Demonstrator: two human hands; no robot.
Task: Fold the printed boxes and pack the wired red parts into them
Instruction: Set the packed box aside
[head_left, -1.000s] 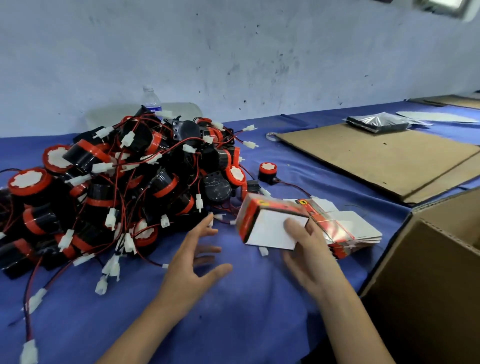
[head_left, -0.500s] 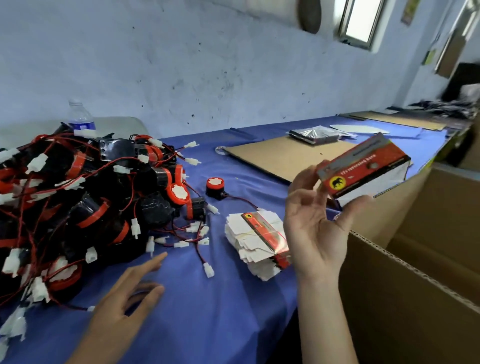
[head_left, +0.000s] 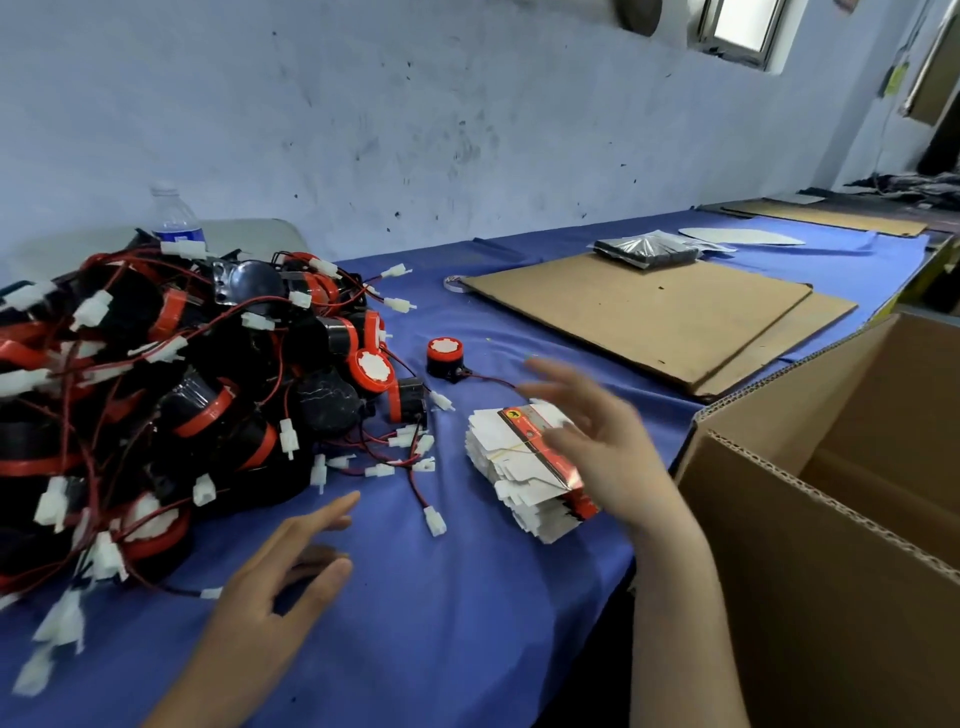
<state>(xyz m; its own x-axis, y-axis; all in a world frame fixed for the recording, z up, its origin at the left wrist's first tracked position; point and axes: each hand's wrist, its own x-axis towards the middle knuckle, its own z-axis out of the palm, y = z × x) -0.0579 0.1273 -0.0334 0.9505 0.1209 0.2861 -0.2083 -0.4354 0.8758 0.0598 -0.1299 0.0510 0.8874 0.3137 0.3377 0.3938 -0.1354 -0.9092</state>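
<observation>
Slack right hand — by flat boxes

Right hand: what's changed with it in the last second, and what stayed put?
The right hand held a folded printed box, raised it toward the big carton, and let go; now it is open and empty over the stack of flat boxes. The folded box is out of sight. The left hand stayed open beside the pile of wired red parts, which did not shift.
</observation>
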